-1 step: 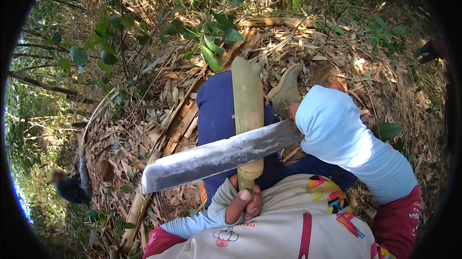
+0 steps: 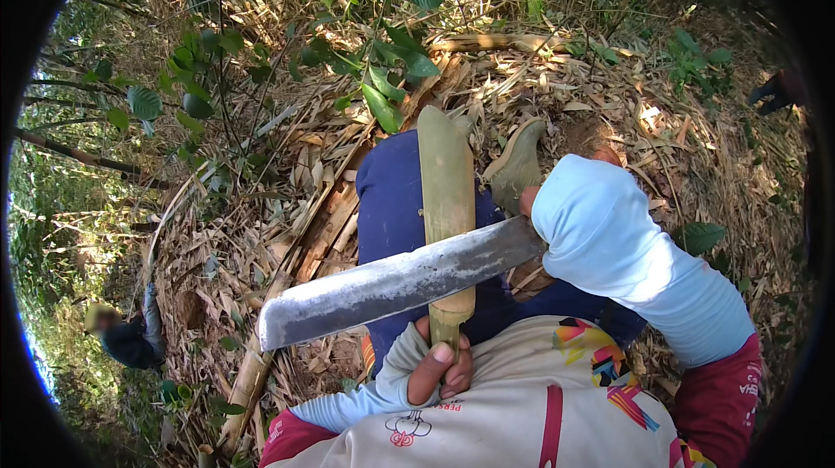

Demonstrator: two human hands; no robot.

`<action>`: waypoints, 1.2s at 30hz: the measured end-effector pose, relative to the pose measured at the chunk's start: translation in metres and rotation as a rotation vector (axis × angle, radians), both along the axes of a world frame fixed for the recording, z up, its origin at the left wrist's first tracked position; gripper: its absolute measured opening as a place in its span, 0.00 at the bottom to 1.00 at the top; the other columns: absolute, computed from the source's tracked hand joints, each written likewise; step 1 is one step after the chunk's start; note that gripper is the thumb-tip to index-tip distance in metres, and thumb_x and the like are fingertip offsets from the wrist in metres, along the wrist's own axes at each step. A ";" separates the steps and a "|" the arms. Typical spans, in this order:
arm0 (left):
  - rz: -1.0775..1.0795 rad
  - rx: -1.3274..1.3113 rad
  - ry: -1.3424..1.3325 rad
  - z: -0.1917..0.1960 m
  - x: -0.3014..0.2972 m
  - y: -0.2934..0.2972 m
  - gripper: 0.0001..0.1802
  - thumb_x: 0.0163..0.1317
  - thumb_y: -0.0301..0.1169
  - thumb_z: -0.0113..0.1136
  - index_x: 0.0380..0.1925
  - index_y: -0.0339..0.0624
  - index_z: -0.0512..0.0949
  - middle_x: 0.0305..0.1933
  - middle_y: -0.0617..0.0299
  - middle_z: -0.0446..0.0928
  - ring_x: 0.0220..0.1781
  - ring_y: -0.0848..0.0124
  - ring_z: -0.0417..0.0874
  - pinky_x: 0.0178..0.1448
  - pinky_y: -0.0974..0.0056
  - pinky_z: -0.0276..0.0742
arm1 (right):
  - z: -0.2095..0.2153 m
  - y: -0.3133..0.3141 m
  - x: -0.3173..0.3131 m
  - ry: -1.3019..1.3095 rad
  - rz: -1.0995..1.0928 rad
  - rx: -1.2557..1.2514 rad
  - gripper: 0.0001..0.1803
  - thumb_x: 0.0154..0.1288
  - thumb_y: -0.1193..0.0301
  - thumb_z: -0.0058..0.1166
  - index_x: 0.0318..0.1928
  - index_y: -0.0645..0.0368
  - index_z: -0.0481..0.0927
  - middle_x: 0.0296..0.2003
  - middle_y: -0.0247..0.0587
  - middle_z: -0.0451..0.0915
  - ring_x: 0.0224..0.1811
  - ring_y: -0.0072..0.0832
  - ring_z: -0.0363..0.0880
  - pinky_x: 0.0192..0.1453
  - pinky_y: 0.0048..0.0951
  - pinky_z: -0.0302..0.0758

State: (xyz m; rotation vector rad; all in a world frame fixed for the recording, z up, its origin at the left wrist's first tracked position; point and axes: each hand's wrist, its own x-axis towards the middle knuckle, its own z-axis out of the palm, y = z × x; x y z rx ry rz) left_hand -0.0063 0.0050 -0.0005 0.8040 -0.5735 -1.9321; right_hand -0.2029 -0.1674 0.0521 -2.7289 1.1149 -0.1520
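Upright in front of me stands a length of green bamboo (image 2: 447,181), its top cut to a slanted point and a node low down. My left hand (image 2: 442,370) is closed around the narrow lower end, close to my body. Across the bamboo's near side lies the broad, scuffed blade of a machete (image 2: 396,284), tip toward the left. My right hand (image 2: 528,199) is at the other end of the blade; a light blue sleeve covers most of it, and the handle is hidden. Behind the bamboo is my leg in dark blue trousers (image 2: 389,194).
Dry bamboo leaves and split stalks (image 2: 329,224) litter the ground. A green boot (image 2: 518,163) shows beyond the right hand. Leafy twigs (image 2: 383,94) hang ahead, left of the bamboo's tip. Another person (image 2: 130,337) is at the far left. A dark shoe (image 2: 772,94) shows at the far right.
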 end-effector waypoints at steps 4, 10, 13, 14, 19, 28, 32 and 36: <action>0.010 0.033 0.007 -0.001 0.000 0.002 0.11 0.71 0.37 0.44 0.45 0.41 0.64 0.22 0.62 0.63 0.18 0.77 0.61 0.23 0.71 0.61 | 0.014 0.005 0.012 0.143 -0.068 -0.065 0.10 0.40 0.70 0.58 0.28 0.55 0.78 0.19 0.45 0.74 0.27 0.46 0.76 0.34 0.47 0.68; 0.015 0.058 0.067 -0.003 0.001 0.004 0.11 0.71 0.35 0.43 0.46 0.39 0.64 0.23 0.61 0.64 0.20 0.76 0.63 0.26 0.70 0.62 | 0.004 -0.013 0.001 0.110 0.024 0.017 0.09 0.42 0.68 0.57 0.28 0.55 0.78 0.20 0.46 0.75 0.28 0.47 0.77 0.35 0.48 0.68; 0.017 0.051 0.074 -0.004 0.002 0.004 0.11 0.71 0.35 0.44 0.46 0.39 0.64 0.23 0.62 0.64 0.20 0.76 0.63 0.26 0.70 0.62 | 0.002 -0.016 0.001 0.076 0.047 -0.006 0.10 0.42 0.67 0.57 0.29 0.55 0.78 0.20 0.46 0.75 0.28 0.47 0.78 0.35 0.49 0.68; 0.016 0.048 0.075 -0.004 0.002 0.003 0.11 0.71 0.35 0.44 0.46 0.39 0.64 0.23 0.62 0.64 0.20 0.76 0.63 0.26 0.70 0.62 | 0.002 -0.017 0.001 0.073 0.055 -0.006 0.10 0.42 0.67 0.56 0.29 0.55 0.78 0.21 0.46 0.75 0.28 0.47 0.78 0.36 0.49 0.69; 0.023 0.053 0.068 -0.005 0.001 0.003 0.11 0.71 0.34 0.44 0.46 0.39 0.64 0.22 0.62 0.64 0.21 0.76 0.63 0.26 0.70 0.63 | 0.009 -0.020 0.002 0.108 0.016 0.027 0.13 0.40 0.71 0.58 0.32 0.55 0.80 0.22 0.46 0.76 0.29 0.46 0.78 0.37 0.46 0.71; -0.019 -0.020 -0.001 -0.005 0.004 0.000 0.13 0.71 0.36 0.44 0.44 0.36 0.65 0.22 0.62 0.67 0.22 0.75 0.66 0.28 0.69 0.65 | -0.010 -0.110 -0.029 0.193 -0.637 0.236 0.13 0.48 0.72 0.63 0.37 0.57 0.78 0.23 0.45 0.76 0.25 0.37 0.74 0.33 0.34 0.72; -0.032 -0.014 -0.007 -0.002 0.007 -0.003 0.13 0.71 0.37 0.44 0.43 0.36 0.65 0.21 0.62 0.67 0.23 0.75 0.66 0.28 0.69 0.65 | -0.033 -0.081 -0.046 -0.407 -0.665 0.300 0.11 0.49 0.69 0.64 0.34 0.56 0.78 0.22 0.34 0.74 0.26 0.24 0.71 0.33 0.27 0.68; -0.040 0.016 0.038 0.000 0.008 -0.003 0.12 0.71 0.36 0.44 0.43 0.37 0.65 0.21 0.62 0.66 0.22 0.75 0.66 0.28 0.69 0.65 | -0.028 -0.041 -0.045 -0.512 -0.756 0.436 0.14 0.49 0.69 0.65 0.36 0.57 0.76 0.23 0.31 0.73 0.27 0.19 0.69 0.34 0.25 0.67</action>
